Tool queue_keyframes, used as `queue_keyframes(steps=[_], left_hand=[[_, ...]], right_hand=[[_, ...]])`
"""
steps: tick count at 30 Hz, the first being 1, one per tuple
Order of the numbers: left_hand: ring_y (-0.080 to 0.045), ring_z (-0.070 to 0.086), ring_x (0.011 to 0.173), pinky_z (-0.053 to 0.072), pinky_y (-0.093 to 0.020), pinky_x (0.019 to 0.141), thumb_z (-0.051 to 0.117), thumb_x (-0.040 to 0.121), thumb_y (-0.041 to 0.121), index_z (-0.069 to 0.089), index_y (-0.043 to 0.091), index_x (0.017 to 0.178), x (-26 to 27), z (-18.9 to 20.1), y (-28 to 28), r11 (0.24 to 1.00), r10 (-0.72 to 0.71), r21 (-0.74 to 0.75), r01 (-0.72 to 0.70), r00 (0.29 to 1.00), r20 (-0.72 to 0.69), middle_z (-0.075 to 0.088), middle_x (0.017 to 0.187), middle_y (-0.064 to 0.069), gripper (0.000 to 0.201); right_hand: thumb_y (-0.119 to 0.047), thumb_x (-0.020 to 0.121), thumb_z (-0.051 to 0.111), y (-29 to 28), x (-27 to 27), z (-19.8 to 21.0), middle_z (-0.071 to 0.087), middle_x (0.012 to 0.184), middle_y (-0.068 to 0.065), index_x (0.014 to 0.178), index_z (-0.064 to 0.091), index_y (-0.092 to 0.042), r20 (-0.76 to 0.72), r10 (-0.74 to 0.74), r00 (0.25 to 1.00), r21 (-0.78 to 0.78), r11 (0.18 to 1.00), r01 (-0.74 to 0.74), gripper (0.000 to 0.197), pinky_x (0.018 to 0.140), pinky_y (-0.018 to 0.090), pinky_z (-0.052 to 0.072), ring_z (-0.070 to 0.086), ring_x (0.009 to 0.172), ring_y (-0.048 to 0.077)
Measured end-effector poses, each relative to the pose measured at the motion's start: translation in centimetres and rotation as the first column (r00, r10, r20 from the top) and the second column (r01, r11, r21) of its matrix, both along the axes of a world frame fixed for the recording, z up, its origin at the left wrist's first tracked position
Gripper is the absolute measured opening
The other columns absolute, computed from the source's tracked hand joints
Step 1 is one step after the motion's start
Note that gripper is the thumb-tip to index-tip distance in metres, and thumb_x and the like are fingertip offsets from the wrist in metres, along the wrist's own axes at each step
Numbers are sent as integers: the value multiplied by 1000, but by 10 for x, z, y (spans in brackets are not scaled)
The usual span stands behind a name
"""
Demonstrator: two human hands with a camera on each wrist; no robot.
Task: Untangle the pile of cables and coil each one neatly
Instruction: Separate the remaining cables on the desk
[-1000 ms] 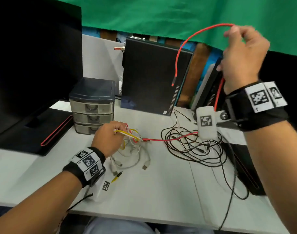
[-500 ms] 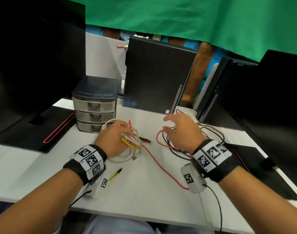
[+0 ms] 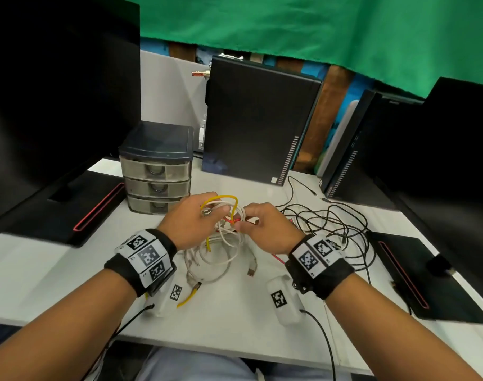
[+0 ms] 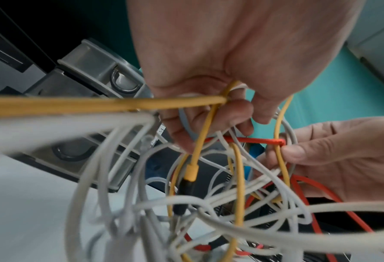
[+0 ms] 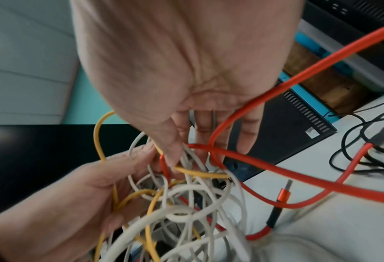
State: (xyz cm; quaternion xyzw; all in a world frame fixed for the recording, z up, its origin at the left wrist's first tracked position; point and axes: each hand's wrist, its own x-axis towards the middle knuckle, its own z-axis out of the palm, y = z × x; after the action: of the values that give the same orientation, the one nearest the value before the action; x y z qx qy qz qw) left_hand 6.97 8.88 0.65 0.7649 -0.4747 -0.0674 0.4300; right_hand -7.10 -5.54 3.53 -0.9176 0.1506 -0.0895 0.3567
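While the left hand holds up a knot of yellow and white cables over the desk, the right hand pinches a red cable threaded through it. Nothing looks coiled yet, and black cables lie loose nearby. Which strand crosses which is hard to tell.

Black wristbands (checkered white tags), bare forearms.

Even, soft indoor light — wide-angle bending at edges; nearest strands in wrist views blur.
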Motion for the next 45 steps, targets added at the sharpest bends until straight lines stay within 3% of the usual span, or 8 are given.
queue_keyframes(steps=[7,11,14,20,25,32,40,45], left_hand=[[-3,67,76,53,-26,74,69,92,41,78,31,97,-8,14,5,991,-131,-43,125,969,-210,76,86,11,15],[-19,72,82,57,-40,80,82,75,51,79,25,91,-8,13,7,987,-156,-70,142,946,-284,78,88,2,31],[-23,72,83,59,-48,79,72,73,64,77,31,90,-10,11,3,995,-98,-44,90,964,-249,77,84,4,38],[-2,65,60,58,-37,59,56,98,29,67,29,89,-23,17,-5,996,83,-25,-87,987,-137,73,74,12,15],[-29,69,64,53,-37,51,56,99,22,69,27,87,-29,15,-9,993,31,-95,-66,941,-337,73,79,6,19],[-27,63,51,55,-41,51,54,100,25,66,28,77,-33,13,-13,997,33,-58,-58,934,-357,73,78,-4,26],[-20,66,45,55,-34,58,59,95,29,60,10,69,-18,11,-7,961,275,90,-261,867,-416,55,50,3,31],[-36,69,64,58,-45,71,61,93,31,68,7,83,5,-1,1,923,385,161,-350,811,-441,59,61,-7,27]], right_hand=[[-5,89,71,-6,1,-3,65,73,1,76,65,-14,127,-58,990,129,991,41,17,73,35,53,59,68,14],[-15,89,75,-4,0,-4,66,73,1,77,67,-13,128,-56,990,93,995,44,14,73,39,56,61,68,15],[-13,88,72,0,1,-1,69,79,5,79,68,-13,98,-36,995,34,999,33,9,79,42,56,61,72,14],[-20,84,69,26,-8,-7,62,91,-7,94,63,-20,455,-183,872,-246,915,320,12,77,26,46,56,88,12],[-51,87,65,41,-3,-14,63,59,-5,67,65,-18,268,-466,843,41,880,473,40,62,36,53,61,62,17],[-29,77,72,24,8,1,68,60,0,61,65,-12,147,-445,883,30,895,445,24,62,38,58,64,61,19],[-4,83,70,42,-15,82,72,72,17,67,63,-2,469,-323,822,386,912,139,17,60,26,54,66,66,20],[-12,99,45,5,-29,180,55,52,-5,78,49,-17,515,-463,722,601,795,82,22,45,22,44,53,43,10]])
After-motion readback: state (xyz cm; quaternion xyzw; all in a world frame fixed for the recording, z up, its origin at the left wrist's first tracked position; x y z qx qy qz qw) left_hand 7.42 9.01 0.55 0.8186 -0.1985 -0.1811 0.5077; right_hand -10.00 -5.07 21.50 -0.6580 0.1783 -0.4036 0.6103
